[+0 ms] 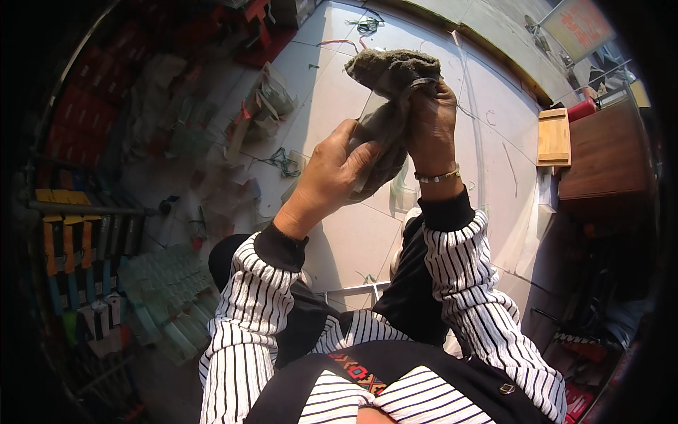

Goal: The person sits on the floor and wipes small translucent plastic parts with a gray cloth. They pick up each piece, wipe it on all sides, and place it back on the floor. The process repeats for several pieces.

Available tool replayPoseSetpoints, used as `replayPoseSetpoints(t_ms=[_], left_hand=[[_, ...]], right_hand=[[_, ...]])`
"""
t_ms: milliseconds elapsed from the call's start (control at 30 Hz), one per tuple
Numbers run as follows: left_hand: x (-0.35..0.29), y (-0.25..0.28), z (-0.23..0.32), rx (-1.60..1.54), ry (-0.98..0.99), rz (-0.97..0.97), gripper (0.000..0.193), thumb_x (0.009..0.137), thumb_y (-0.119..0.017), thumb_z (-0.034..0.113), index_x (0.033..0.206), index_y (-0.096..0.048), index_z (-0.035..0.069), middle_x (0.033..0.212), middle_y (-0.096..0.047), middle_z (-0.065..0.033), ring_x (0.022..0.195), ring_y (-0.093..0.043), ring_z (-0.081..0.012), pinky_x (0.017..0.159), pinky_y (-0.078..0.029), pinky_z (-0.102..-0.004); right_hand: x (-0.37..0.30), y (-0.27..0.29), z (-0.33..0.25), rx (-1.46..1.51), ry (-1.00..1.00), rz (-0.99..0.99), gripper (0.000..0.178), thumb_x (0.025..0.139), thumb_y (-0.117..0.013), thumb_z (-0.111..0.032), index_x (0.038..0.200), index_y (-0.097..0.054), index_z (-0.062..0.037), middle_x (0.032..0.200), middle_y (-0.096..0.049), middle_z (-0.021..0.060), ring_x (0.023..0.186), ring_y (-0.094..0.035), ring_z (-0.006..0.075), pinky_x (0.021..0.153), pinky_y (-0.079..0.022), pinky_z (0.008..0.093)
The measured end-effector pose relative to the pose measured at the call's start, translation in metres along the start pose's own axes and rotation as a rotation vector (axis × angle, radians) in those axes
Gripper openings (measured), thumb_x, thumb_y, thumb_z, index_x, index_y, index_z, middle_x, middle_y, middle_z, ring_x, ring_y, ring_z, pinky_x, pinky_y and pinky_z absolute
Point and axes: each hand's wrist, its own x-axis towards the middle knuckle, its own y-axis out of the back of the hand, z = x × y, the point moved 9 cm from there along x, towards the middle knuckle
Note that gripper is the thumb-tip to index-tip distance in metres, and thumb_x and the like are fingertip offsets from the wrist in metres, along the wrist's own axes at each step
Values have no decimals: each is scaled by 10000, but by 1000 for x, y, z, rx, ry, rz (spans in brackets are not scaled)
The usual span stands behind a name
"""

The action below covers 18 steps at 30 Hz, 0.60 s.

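Striped sleeves (452,283) rise close to the camera. The left hand (328,177) grips a clear glass piece (373,131) by its edge, held up over the tiled floor (353,240) — the right hand (429,120) presses a grey rag (392,71) around it. Glass strips (169,297) are stacked at the left, a wooden box (554,136) at the right.

A small shop open to the street: packaged goods (74,240) hang at the left, the tiled floor (487,148) is littered.
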Motion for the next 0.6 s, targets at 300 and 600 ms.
replayPoseSetpoints(t_ms=[300,600], left_hand=[[-12,11,-7,93,-25,252,215,943,-464,173,872,-535,-17,692,-529,-27,643,-467,-84,571,-390,-231],[-5,15,-10,86,-1,297,229,957,-441,186,956,-536,-23,705,-548,-18,649,-473,-39,590,-401,-175]], right_hand=[[-24,-13,41,147,-236,0,130,835,-500,41,881,-614,-2,811,-626,33,690,-584,90,595,-495,205],[-32,-13,48,61,-403,23,92,867,-541,-45,915,-593,13,812,-622,41,658,-576,88,574,-493,211]])
